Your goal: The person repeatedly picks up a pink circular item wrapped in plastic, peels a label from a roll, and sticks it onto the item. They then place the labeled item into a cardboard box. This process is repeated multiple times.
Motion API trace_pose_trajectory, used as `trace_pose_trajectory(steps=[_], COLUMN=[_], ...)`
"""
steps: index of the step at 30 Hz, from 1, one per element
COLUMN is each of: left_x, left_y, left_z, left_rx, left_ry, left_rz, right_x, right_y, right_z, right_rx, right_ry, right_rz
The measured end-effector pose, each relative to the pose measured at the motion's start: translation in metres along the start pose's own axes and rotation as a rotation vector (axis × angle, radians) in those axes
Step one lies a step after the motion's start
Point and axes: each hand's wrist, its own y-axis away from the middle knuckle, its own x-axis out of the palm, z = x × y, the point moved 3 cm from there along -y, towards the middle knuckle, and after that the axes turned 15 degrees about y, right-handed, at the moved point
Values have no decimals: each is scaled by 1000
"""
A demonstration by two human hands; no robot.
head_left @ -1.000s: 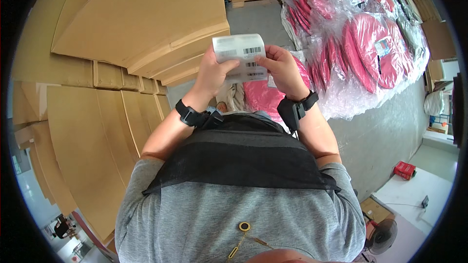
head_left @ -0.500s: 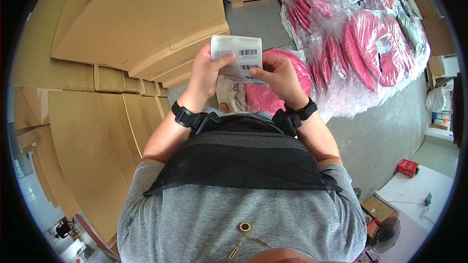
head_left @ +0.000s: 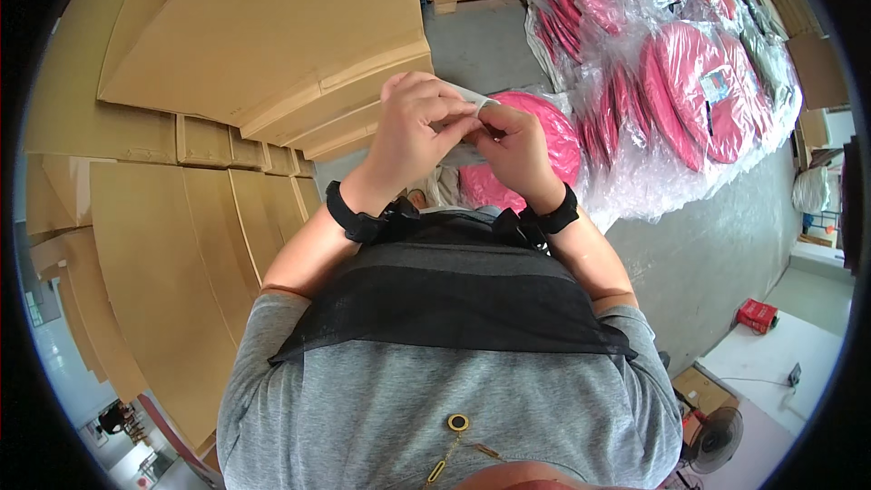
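Observation:
Both hands meet in front of me over a white barcode label sheet (head_left: 469,94), mostly hidden behind my fingers. My left hand (head_left: 415,127) is closed on it, thumb and fingertips pinched near the sheet's edge. My right hand (head_left: 515,150) pinches the same edge from the other side, its fingers curled and nearly touching the left fingertips. Just beyond and below the hands lies a round pink item (head_left: 544,122) in clear plastic.
Tall brown cardboard cartons (head_left: 272,27) stand close on my left and ahead. Several round pink items in clear plastic bags (head_left: 676,95) are heaped at the front right on the grey floor (head_left: 699,254). At lower right are a red box (head_left: 757,316) and a fan (head_left: 721,440).
The sheet was spread flat with its barcodes facing me; now it is turned and mostly covered. My left hand has moved right, bringing its fingertips to the right hand's.

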Motion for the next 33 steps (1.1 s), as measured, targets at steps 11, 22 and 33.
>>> trace_pose_trajectory(steps=[11,22,33], left_x=[1,-2,0], left_y=[11,48,38], left_z=[19,49,30], left_rx=[-441,-1215,-821], left_ry=[548,1640,1102], left_rz=[-83,-318,-220], right_x=[3,1,-12], right_y=[4,4,-1], right_z=[-11,-28,-25], right_rx=[37,175,227], right_ry=[21,-253,-339], right_rz=[4,16,32])
